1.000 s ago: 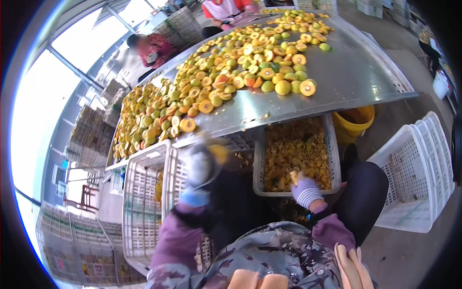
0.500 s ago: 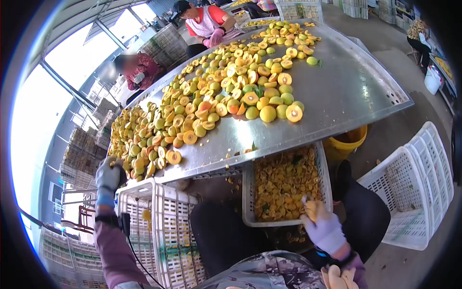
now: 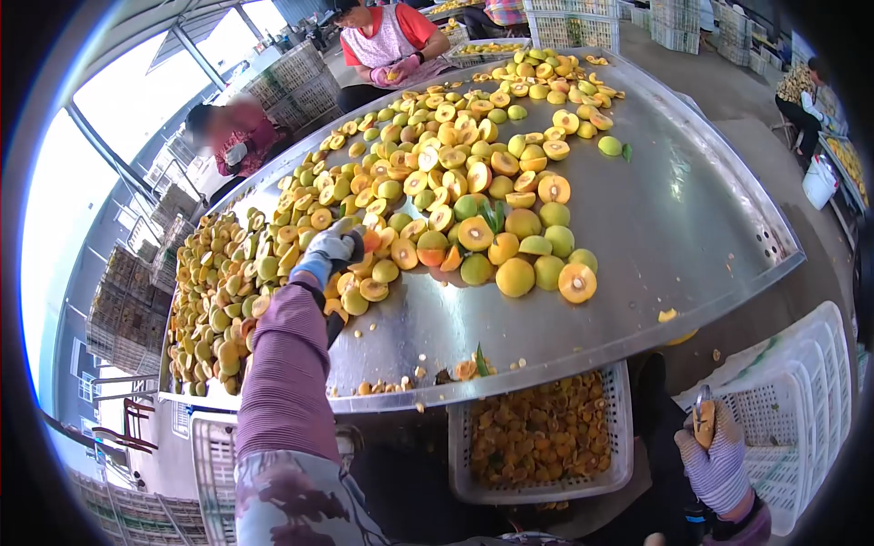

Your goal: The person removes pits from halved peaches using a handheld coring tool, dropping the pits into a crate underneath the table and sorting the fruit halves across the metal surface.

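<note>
Left hand among halved fruit on metal table (cannot tell grip); right hand clasps tan-handled tool.

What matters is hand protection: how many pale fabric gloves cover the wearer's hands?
2: one on the left hand at halved yellow fruit, one on the right hand near white plastic crates.

Person in red shirt, patterned apron, top, left of centre. Second person, dark red top, further left, seen side-on; crate pile beyond. Third person seated far right, white bucket near. Pale crate stack top centre. Browner stack far left, red-brown chair below.
</note>
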